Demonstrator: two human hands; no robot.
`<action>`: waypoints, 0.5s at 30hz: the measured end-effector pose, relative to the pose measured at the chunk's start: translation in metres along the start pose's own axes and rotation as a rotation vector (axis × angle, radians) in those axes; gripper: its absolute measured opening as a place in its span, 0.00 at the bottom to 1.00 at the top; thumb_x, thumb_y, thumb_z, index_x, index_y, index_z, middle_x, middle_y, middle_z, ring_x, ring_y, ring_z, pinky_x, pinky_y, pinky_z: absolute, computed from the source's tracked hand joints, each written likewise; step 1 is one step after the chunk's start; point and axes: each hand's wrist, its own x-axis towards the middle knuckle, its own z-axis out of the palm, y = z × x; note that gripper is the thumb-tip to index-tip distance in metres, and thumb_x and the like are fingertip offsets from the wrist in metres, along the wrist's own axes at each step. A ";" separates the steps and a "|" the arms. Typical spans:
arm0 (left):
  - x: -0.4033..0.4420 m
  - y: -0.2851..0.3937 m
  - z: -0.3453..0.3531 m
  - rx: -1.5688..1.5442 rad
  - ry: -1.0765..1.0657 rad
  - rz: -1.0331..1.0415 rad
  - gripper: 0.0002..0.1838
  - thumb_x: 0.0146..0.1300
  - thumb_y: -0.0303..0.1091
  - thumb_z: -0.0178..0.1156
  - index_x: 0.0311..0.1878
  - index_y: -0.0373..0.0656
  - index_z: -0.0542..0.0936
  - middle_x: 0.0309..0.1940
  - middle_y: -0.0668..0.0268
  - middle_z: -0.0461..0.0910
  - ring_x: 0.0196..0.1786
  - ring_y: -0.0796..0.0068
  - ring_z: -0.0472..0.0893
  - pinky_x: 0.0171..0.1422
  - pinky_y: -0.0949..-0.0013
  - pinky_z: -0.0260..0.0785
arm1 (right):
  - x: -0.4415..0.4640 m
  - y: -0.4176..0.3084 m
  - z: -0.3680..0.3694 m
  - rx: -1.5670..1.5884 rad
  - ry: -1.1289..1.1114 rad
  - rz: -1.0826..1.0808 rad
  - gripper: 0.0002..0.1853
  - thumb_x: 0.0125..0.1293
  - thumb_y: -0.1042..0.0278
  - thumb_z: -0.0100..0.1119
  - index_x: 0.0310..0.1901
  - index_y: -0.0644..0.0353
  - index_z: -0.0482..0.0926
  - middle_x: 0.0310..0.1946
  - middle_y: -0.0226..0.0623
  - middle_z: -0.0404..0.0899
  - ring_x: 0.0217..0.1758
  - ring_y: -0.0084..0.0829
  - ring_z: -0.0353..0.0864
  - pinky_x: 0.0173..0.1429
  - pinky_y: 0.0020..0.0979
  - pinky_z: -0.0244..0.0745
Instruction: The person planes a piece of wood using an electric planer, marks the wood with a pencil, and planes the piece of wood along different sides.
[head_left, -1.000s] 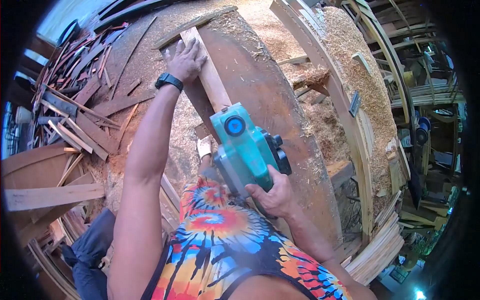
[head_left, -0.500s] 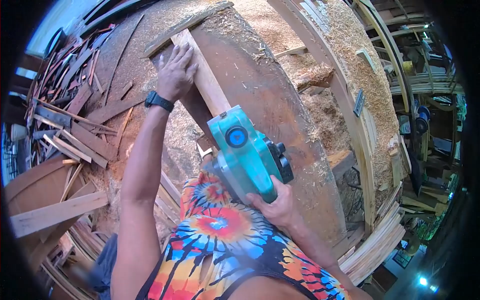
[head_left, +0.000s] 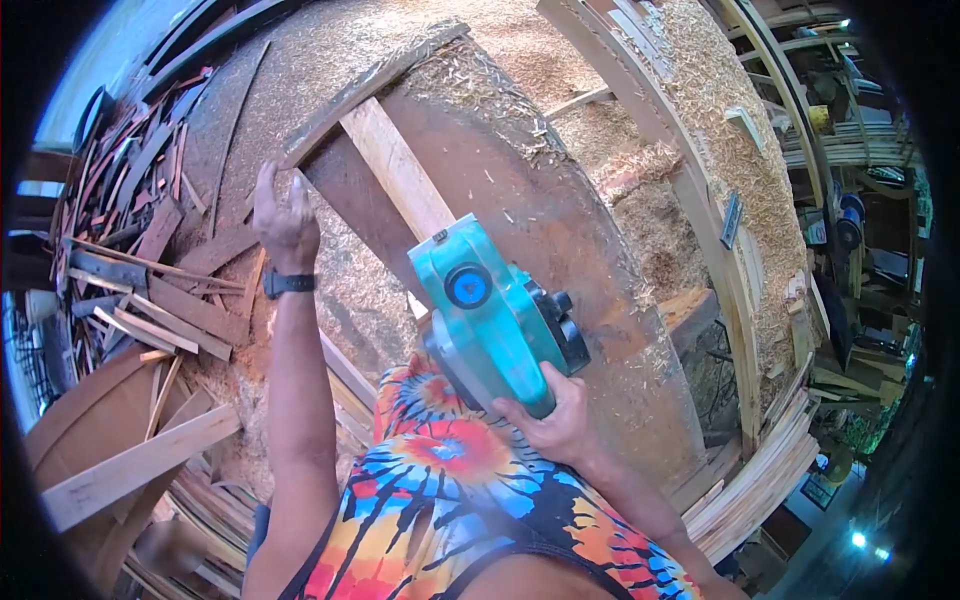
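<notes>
My right hand (head_left: 556,412) is wrapped round the rear handle of a teal power planer (head_left: 490,305). Under the planer's front end lies a narrow pale wooden strip (head_left: 398,168), running up the brown work board (head_left: 545,235). The strip's far end meets a wooden crosspiece (head_left: 375,78) at the board's far edge. My left hand (head_left: 287,220), with a dark watch on its wrist, is raised left of the board, off the strip. Its fingers are apart and nothing shows in them. The planer hides the near part of the strip.
Scrap wood (head_left: 150,240) is heaped at the left, with a loose plank (head_left: 140,468) below it. A long curved beam (head_left: 690,190) and wood shavings (head_left: 745,180) lie right of the board. Stacked thin strips (head_left: 755,485) are at the lower right.
My left hand has lifted off the wooden strip and moved left and toward me. The planer and my right hand have stayed nearly in place. The view has shifted slightly.
</notes>
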 end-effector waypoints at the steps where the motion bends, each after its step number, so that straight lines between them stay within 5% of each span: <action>1: -0.003 -0.010 0.001 -0.015 -0.011 -0.048 0.23 0.70 0.32 0.63 0.65 0.33 0.77 0.60 0.45 0.81 0.65 0.51 0.80 0.72 0.57 0.69 | 0.005 -0.003 0.002 0.010 0.002 0.006 0.21 0.63 0.54 0.76 0.39 0.65 0.80 0.29 0.47 0.85 0.32 0.41 0.90 0.35 0.38 0.80; 5: -0.019 -0.014 0.000 -0.132 -0.063 -0.386 0.21 0.76 0.37 0.58 0.65 0.34 0.78 0.57 0.48 0.84 0.57 0.59 0.85 0.62 0.62 0.76 | 0.031 -0.015 0.010 0.012 0.013 -0.008 0.21 0.63 0.53 0.75 0.40 0.65 0.80 0.30 0.48 0.86 0.32 0.43 0.90 0.35 0.38 0.81; 8: -0.049 -0.065 0.018 -0.093 -0.174 -0.366 0.20 0.78 0.40 0.55 0.62 0.35 0.80 0.51 0.49 0.86 0.53 0.60 0.86 0.59 0.61 0.77 | 0.058 -0.033 0.014 -0.011 0.036 -0.035 0.21 0.63 0.53 0.75 0.40 0.65 0.79 0.29 0.50 0.85 0.33 0.45 0.90 0.35 0.38 0.80; 15: -0.093 -0.059 0.003 -0.101 -0.495 -0.515 0.23 0.80 0.46 0.50 0.52 0.34 0.84 0.38 0.53 0.88 0.39 0.64 0.88 0.47 0.61 0.76 | 0.141 -0.072 0.033 0.033 0.043 -0.130 0.21 0.64 0.54 0.74 0.43 0.66 0.80 0.30 0.53 0.85 0.36 0.49 0.90 0.37 0.41 0.81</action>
